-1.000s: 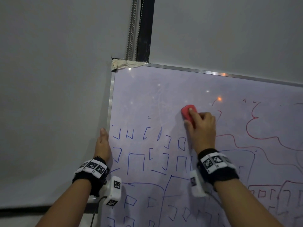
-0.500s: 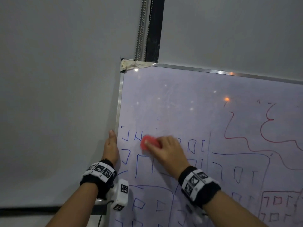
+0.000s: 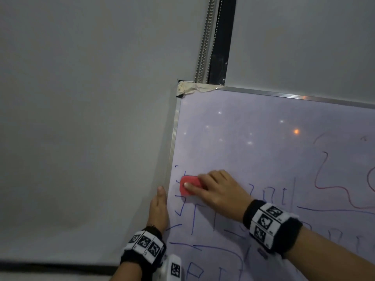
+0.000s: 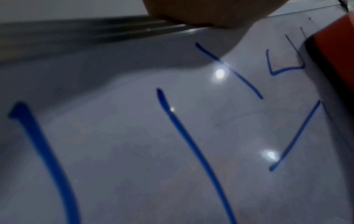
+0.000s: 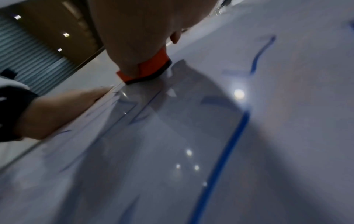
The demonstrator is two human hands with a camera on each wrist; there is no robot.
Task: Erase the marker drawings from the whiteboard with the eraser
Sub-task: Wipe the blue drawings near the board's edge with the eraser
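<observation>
My right hand [image 3: 215,191] grips a red eraser [image 3: 188,185] and presses it flat on the whiteboard [image 3: 253,126] close to its left frame, over the top row of blue marker drawings [image 3: 194,220]. The eraser [image 5: 151,68] shows a black felt edge against the board; it also appears at the right edge of the left wrist view [image 4: 337,50]. My left hand [image 3: 159,209] rests with straight fingers along the board's left frame. Red marker lines [image 3: 332,179] run across the right part. The board's upper left area is wiped.
A grey wall [image 3: 81,138] lies left of and above the board. Masking tape [image 3: 192,88] covers the board's top left corner. A bead chain and a dark strip [image 3: 213,37] hang above it.
My right hand has swept the eraser down and left, from the board's upper middle to near the left frame. Blue marks along that path are gone. The left hand stays on the frame.
</observation>
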